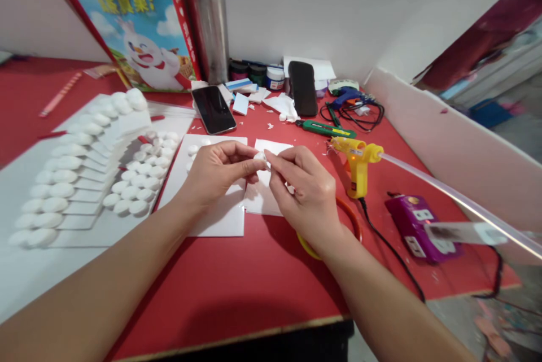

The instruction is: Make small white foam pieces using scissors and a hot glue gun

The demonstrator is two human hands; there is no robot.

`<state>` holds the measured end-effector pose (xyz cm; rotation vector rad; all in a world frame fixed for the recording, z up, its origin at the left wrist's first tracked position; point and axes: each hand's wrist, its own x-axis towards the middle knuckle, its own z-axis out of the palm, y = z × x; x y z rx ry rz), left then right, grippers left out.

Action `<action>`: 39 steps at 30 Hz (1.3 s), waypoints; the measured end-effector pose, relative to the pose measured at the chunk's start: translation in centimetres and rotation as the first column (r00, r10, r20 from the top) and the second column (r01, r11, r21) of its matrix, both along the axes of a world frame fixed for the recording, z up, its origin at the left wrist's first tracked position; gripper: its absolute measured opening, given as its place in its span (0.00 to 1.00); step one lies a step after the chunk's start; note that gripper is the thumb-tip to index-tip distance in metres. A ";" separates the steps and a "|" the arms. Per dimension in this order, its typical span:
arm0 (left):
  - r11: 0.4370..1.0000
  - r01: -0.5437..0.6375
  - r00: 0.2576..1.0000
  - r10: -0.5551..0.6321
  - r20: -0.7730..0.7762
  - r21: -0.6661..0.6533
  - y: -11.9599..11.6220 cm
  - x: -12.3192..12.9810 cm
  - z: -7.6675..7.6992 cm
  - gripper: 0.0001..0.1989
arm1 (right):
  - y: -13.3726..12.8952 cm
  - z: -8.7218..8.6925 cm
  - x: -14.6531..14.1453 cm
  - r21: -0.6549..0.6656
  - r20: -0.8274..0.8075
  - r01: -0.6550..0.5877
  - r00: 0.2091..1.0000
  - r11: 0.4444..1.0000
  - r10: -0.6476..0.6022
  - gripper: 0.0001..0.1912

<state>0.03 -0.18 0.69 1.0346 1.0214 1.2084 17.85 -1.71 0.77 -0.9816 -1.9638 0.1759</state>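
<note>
piece (pixel 259 156), small and white, pinched between both hands (pixel 218 170) (pixel 307 181)

Left hand (pixel 221 169), one; right hand (pixel 305 182), one. Toward the far edge of the tabletop (pixel 254 283): steel flask (pixel 210 29), one; printed box (pixel 144 26), one; lidded jars (pixel 275 78), three in view; black phones (pixel 214 110), two; green cutter (pixel 326 129), one. Toward right edge: yellow glue gun (pixel 359 167), one; purple box (pixel 412 218), one. Toward left edge: white discs (pixel 63 162), dozens, overlapping, exact count unclear.

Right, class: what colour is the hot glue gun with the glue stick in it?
The hot glue gun is yellow, seen best in the head view.
</note>
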 end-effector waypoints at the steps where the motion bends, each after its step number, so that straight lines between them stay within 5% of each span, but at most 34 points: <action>1: 1.000 -0.002 1.000 0.002 -0.002 -0.001 0.0 0.0 0.0 0.14 | 0.0 0.0 0.0 0.004 0.007 0.004 1.000 1.000 -0.004 0.17; 39: 0.999 -0.016 0.997 0.018 0.072 -0.030 0.0 0.1 -0.7 0.12 | -0.6 0.2 -0.4 -0.023 0.140 -0.001 0.990 1.000 0.005 0.17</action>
